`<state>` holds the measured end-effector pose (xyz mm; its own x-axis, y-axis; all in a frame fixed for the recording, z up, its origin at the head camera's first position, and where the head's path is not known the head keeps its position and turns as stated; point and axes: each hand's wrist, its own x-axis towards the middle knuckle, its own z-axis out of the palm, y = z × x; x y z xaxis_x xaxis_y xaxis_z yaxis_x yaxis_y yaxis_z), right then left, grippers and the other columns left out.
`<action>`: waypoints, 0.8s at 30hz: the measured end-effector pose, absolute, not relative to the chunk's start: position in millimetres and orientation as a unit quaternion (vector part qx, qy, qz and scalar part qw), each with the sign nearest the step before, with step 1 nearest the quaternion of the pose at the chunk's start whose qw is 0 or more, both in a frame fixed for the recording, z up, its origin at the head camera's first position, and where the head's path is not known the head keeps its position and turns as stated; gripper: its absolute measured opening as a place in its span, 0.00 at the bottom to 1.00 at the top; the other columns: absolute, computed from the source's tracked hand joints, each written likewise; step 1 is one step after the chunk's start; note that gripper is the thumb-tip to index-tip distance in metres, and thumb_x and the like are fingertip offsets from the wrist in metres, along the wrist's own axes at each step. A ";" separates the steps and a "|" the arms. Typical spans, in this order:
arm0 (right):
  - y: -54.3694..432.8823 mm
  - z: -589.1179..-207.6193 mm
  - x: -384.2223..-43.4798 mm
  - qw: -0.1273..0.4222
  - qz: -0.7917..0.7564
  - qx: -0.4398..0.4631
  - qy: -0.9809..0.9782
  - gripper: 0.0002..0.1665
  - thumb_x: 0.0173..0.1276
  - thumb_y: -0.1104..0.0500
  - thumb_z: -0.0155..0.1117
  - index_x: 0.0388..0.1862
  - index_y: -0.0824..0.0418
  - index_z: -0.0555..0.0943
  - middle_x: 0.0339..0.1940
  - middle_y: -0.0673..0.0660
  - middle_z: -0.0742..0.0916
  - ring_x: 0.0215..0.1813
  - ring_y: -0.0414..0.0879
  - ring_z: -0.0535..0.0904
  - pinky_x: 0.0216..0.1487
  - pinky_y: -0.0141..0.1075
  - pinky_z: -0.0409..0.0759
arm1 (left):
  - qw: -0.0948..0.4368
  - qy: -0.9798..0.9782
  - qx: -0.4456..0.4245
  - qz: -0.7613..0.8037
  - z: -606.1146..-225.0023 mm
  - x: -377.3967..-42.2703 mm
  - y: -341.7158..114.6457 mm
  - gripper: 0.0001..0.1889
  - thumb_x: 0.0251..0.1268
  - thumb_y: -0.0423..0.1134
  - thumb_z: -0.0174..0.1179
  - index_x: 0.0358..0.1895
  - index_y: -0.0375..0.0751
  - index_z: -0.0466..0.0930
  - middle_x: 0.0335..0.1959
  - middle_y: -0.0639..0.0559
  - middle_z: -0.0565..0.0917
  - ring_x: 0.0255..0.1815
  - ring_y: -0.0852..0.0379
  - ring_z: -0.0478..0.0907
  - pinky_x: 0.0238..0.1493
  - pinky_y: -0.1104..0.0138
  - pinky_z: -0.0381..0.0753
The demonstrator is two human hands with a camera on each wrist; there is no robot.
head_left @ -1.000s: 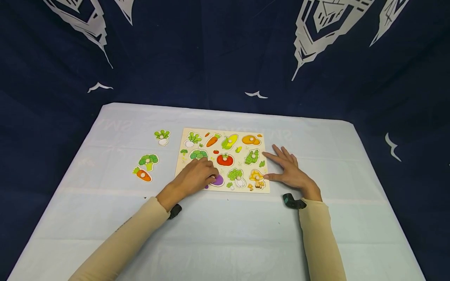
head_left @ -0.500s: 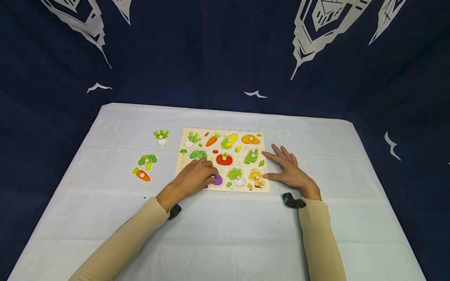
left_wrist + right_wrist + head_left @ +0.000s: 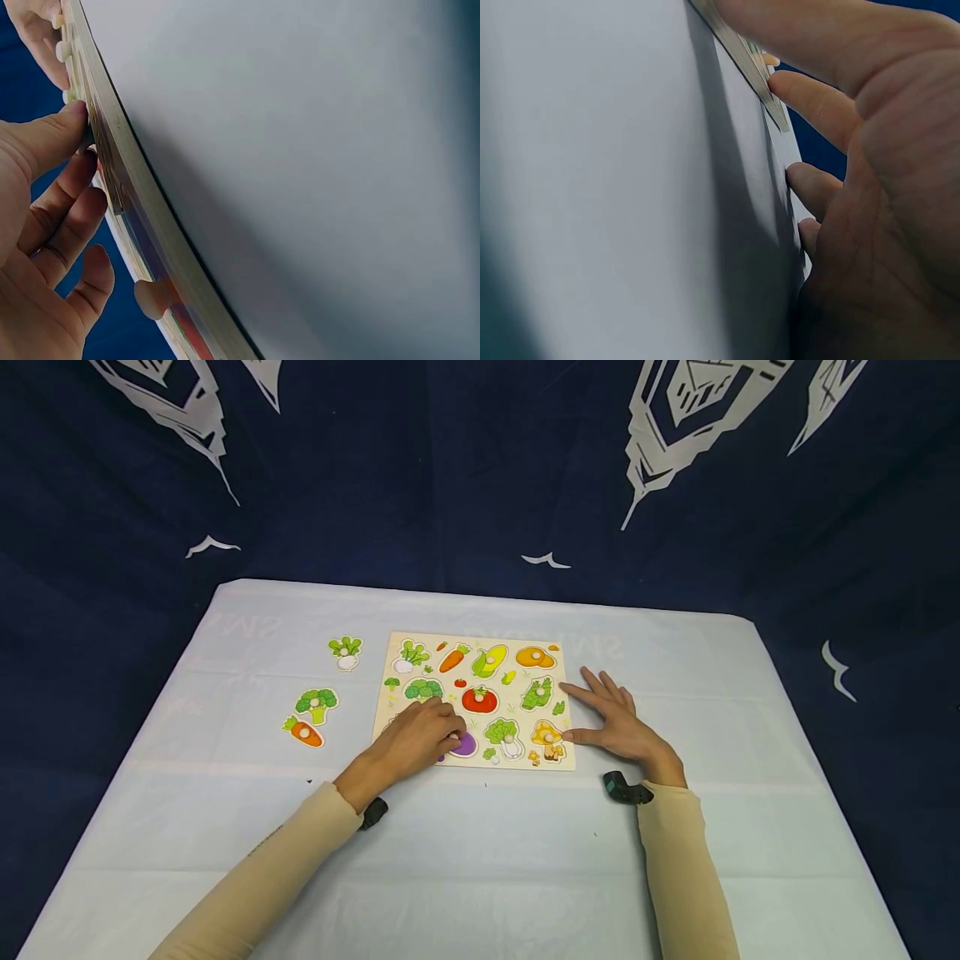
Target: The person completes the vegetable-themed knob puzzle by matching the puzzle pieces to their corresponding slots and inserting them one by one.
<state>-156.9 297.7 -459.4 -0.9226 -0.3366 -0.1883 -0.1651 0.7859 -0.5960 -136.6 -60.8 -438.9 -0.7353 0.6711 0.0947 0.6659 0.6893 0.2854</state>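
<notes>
A pale wooden peg puzzle board (image 3: 431,639) with colourful vegetable pieces lies on the table. My left hand (image 3: 416,735) is over its lower left part, with the thumb and index finger pinching the knob of a purple eggplant piece (image 3: 467,746). In the left wrist view, the thumb (image 3: 56,135) and index finger meet at the board's side, and a piece's edge stands slightly proud there. My right hand (image 3: 618,727) lies with spread fingers at the board's right edge; thumb and index fingertip touch it. The left hand hides some pieces beneath it.
Left of the board lie a loose radish piece (image 3: 347,654), a broccoli piece (image 3: 317,705) and a carrot piece (image 3: 304,732). The broccoli and carrot pieces lie close together. A white cloth covers the table (image 3: 480,877); a dark blue patterned curtain (image 3: 450,468) hangs behind it.
Nearly nothing differs: both hands and the board keep their places, with the left fingers staying at the eggplant piece. Only the head view shifts very slightly.
</notes>
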 end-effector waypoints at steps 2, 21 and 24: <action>297.8 -459.5 -156.8 0.144 -0.299 -0.134 0.934 0.52 0.59 0.42 0.75 0.79 0.48 0.63 0.85 0.59 0.47 0.84 0.61 0.29 0.76 0.65 0.24 | 0.008 0.919 0.364 0.150 -439.3 -136.6 -60.5 0.05 0.68 0.40 0.65 0.43 0.48 0.87 0.41 0.55 0.86 0.45 0.55 0.76 0.47 0.60 0.77; 296.8 -457.1 -155.6 0.148 -0.303 -0.130 0.932 0.52 0.58 0.42 0.76 0.79 0.47 0.63 0.85 0.56 0.46 0.84 0.58 0.28 0.77 0.63 0.25 | 0.001 0.920 0.358 0.160 -440.8 -136.3 -61.2 0.05 0.67 0.40 0.66 0.42 0.48 0.87 0.39 0.55 0.86 0.45 0.55 0.77 0.46 0.60 0.77; 296.8 -456.7 -155.4 0.148 -0.303 -0.129 0.933 0.52 0.58 0.42 0.76 0.79 0.47 0.63 0.85 0.56 0.46 0.84 0.58 0.28 0.77 0.63 0.25 | 0.003 0.920 0.357 0.161 -440.4 -136.0 -61.2 0.05 0.67 0.40 0.66 0.43 0.48 0.87 0.39 0.55 0.86 0.46 0.55 0.77 0.47 0.60 0.77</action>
<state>-155.4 296.8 -456.7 -0.9229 -0.3299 -0.1987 -0.1501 0.7833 -0.6032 -136.0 -61.2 -440.4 -0.7457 0.6572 0.1095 0.6553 0.6936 0.2993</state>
